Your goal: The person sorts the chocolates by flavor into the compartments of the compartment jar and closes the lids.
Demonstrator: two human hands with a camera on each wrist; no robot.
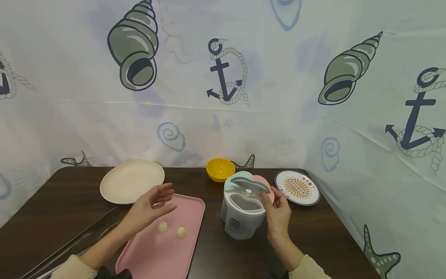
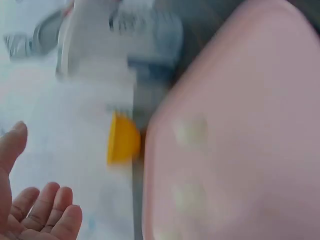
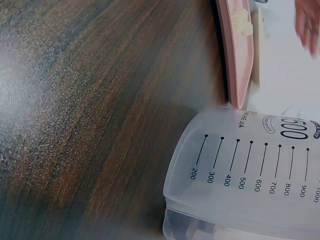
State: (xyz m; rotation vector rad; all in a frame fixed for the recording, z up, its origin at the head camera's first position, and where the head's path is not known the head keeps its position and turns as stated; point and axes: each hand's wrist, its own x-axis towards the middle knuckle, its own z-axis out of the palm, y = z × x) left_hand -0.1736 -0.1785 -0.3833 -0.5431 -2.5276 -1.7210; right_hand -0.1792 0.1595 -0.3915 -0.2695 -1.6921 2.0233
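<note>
My right hand (image 1: 278, 217) pinches the edge of a raised grey lid (image 1: 251, 184) on a compartmented food storage container (image 1: 240, 224). One compartment beneath that lid stands uncovered; the mint and pink lids lie flat. Measuring marks run along the container's clear wall (image 3: 250, 165) in the right wrist view. My left hand (image 1: 151, 207), fingers loosely bent and holding nothing, hovers above a pink tray (image 1: 167, 255). Pale round balls (image 1: 180, 232) sit on the tray; the left wrist view is blurred but shows three. That view also catches part of my left hand (image 2: 40, 210).
Behind the container stands a yellow bowl (image 1: 220, 170). A patterned white plate (image 1: 297, 188) lies to its right, and a cream oval plate (image 1: 132, 182) at the back left. A dark glossy long object (image 1: 76, 244) lies left of the tray. A printed cloth (image 1: 195, 77) hangs behind the table.
</note>
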